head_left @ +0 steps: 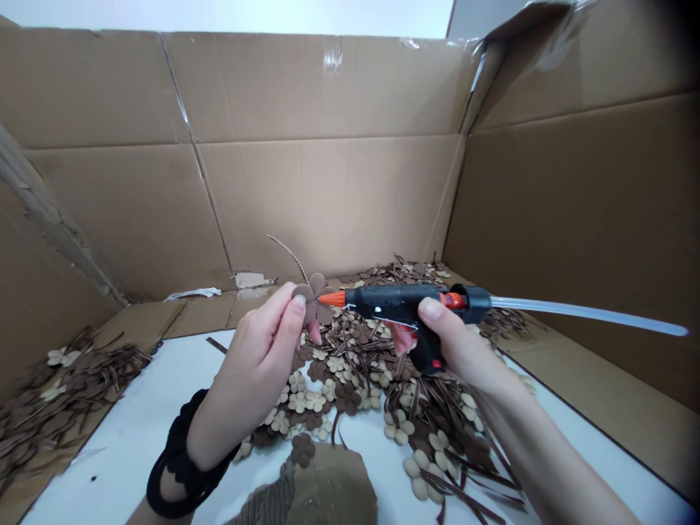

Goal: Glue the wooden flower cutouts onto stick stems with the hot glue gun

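A brown five-petal flower (316,289) with a thin stem pointing up and left is pinched in my left hand (273,332). My right hand (451,335) is wrapped round the grip of a black glue gun (391,299). The gun's orange nozzle (332,299) points left, its tip at the flower's centre. A long translucent glue stick (590,313) sticks out of the gun's back. Below both hands, many brown and cream flowers (347,397) and dark strips (437,401) lie piled on a white board (180,379).
Tall cardboard walls (328,175) stand at the back and both sides. Another pile of brown flowers and strips (82,383) lies at the left. A brown cardboard piece (333,485) rests on the board at the front. A white scrap (194,294) lies near the back wall.
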A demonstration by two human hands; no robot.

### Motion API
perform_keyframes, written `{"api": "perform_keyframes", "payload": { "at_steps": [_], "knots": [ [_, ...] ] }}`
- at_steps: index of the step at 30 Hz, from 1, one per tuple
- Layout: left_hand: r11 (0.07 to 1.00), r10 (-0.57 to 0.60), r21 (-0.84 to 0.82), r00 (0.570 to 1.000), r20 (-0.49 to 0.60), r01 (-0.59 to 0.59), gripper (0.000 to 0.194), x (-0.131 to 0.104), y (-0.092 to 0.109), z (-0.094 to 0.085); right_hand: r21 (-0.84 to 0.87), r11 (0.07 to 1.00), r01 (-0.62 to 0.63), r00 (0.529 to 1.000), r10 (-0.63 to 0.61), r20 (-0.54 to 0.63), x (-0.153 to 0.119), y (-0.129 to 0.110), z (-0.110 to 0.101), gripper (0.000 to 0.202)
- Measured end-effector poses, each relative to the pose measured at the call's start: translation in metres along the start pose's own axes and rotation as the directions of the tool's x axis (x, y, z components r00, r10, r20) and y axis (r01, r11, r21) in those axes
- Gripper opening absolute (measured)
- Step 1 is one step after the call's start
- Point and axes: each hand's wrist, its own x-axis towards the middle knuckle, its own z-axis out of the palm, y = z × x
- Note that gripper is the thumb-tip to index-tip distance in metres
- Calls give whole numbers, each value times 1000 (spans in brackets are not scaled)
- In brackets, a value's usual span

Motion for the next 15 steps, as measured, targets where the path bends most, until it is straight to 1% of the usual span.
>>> {"api": "perform_keyframes", "payload": {
  "at_steps": [3, 6, 8, 10, 12, 15],
  "knots": [
    [994, 32, 102, 999, -42, -27, 35, 1, -1, 1, -151, 988, 23, 995, -37, -88, 0, -7, 0, 51],
    [984, 47, 178, 995, -85, -32, 33, 1, -1, 2, -269, 963, 31, 976, -87, -199, 3, -14, 0, 39],
    [989, 42, 147, 996, -77, -30, 34, 1, 0, 3, -264, 963, 51, 956, -123, -265, 6, -16, 3, 33],
    [997, 28, 74, 999, -43, -25, 35, 1, 0, 5, -215, 974, 71, 941, -137, -311, 9, -17, 7, 32],
    [1000, 12, 9, 1000, 1, -12, 36, 2, 1, 8, -165, 984, 65, 949, -113, -296, 11, -16, 12, 31],
    [999, -17, -40, 997, 76, 20, 38, 3, 0, 13, -93, 994, 59, 971, -79, -226, 11, -12, 20, 27]
  ]
}}
